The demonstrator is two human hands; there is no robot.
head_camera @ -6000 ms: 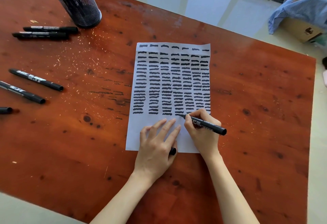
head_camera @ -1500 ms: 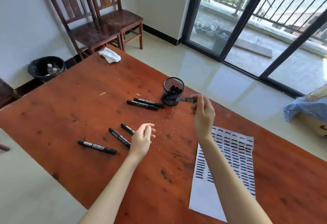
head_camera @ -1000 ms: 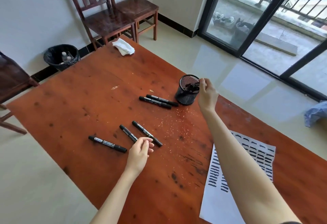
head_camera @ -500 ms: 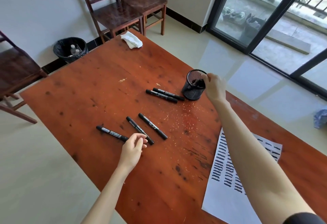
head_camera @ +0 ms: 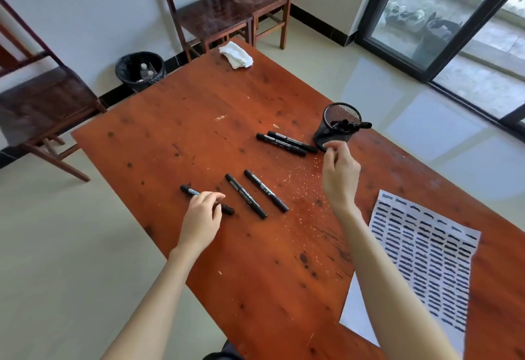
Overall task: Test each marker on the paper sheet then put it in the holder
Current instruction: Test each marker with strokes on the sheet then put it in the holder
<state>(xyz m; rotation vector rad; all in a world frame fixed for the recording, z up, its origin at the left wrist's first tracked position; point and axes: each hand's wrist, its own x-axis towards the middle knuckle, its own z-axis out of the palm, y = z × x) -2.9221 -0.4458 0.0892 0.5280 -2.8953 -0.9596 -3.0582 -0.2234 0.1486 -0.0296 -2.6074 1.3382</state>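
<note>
The left hand (head_camera: 202, 219) is down on the desk (head_camera: 176, 132) with its fingers (head_camera: 217, 197) curled over the nearest marker (head_camera: 188, 190), touching its barrel; whether they have closed round it I cannot tell. Two more markers (head_camera: 246, 195) lie side by side just to the right of that one, and another pair (head_camera: 287, 143) lies further off, next to the mesh holder (head_camera: 339, 126). The holder stands upright and already has several markers in it, leaning against its rim. The right hand (head_camera: 339, 173) hangs in the air just in front of the holder, fingers loosely bent and holding nothing. The paper sheet (head_camera: 420, 257) — covered with rows of black test strokes — lies at the right edge of the desk, well apart from the loose markers. A white cloth (head_camera: 235, 54) sits at the far corner.
</note>
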